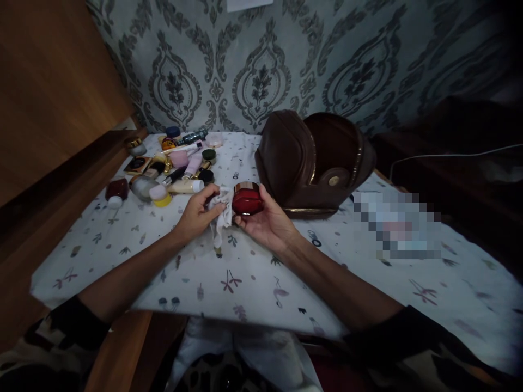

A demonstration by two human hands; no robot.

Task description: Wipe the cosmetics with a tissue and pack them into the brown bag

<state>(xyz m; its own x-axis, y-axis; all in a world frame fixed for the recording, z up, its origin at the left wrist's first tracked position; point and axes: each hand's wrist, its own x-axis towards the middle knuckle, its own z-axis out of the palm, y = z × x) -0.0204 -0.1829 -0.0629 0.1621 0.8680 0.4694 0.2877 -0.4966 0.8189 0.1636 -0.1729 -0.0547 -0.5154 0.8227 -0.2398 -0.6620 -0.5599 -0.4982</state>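
In front of me, over the middle of the table, my right hand point(267, 223) grips a red cosmetic jar point(247, 201) with a shiny gold-brown lid. The jar is tilted, its lid towards the wall. My left hand point(200, 212) pinches a crumpled white cloth point(224, 209) close against the jar's left side. A loose end of the cloth hangs below the fingers. Just beyond my right hand stands an open brown cosmetic bag point(286, 158) with a gold zip; its inside is dark.
Several cosmetics lie at the back left, among them a dark red bottle point(116, 189), a yellow-and-white jar point(159, 195) and a pink tube point(193, 165). A patterned white cloth covers the table point(196, 272). A blurred-out item point(398, 226) lies right; a wooden cabinet point(53, 81) stands left.
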